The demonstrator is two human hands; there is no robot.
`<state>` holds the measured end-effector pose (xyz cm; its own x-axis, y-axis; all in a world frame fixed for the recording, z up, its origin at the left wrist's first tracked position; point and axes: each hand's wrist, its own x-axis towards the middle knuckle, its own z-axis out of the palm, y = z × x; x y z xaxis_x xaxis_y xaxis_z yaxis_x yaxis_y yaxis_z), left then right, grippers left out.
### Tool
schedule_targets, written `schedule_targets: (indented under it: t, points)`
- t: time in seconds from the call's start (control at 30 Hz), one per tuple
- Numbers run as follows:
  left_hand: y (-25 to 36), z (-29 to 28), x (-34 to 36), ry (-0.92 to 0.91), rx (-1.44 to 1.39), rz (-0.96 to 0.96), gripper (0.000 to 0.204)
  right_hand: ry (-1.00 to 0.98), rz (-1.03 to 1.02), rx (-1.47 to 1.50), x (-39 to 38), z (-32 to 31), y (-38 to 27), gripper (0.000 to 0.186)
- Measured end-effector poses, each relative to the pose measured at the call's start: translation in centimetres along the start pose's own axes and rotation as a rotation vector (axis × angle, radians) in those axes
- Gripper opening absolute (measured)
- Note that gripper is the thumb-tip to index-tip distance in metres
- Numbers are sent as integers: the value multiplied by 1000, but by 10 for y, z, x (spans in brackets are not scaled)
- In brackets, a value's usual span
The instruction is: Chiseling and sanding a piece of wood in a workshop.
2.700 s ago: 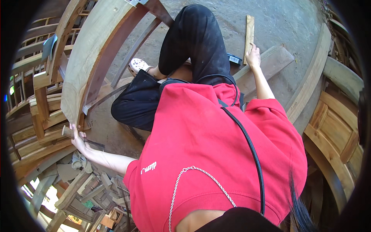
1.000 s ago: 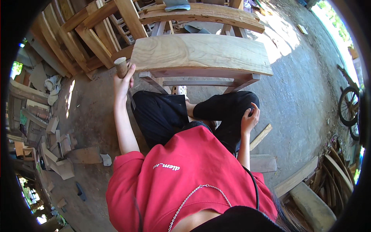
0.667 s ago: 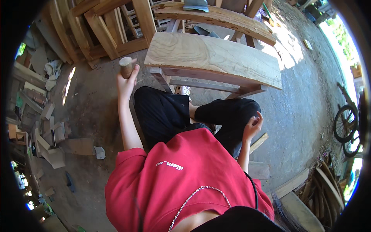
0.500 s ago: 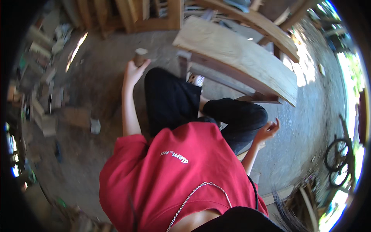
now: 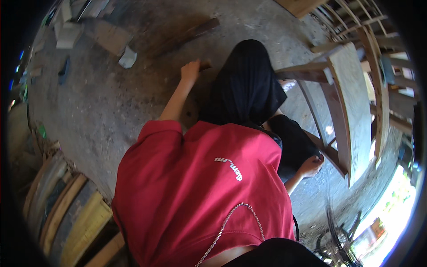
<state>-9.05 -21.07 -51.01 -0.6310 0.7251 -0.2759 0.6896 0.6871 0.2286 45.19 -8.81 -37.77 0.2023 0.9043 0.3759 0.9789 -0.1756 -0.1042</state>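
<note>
In left hand (image 5: 190,72), one handle (image 5: 205,66); rightward, one bench (image 5: 356,102).

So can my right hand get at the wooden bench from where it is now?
Probably yes: your right hand is close to the near end of the wooden bench, and nothing visible seems to block the way.
</note>
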Motion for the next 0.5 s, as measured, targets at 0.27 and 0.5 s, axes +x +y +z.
schedule_targets:
  t: [0.27,0.5]
  points:
    - [-33,31,0,24,250,-54,30,95,-91,-42,-4,10,24,20]
    - [-95,18,0,475,441,-5,38,96,-158,-66,-1,13,16,18]
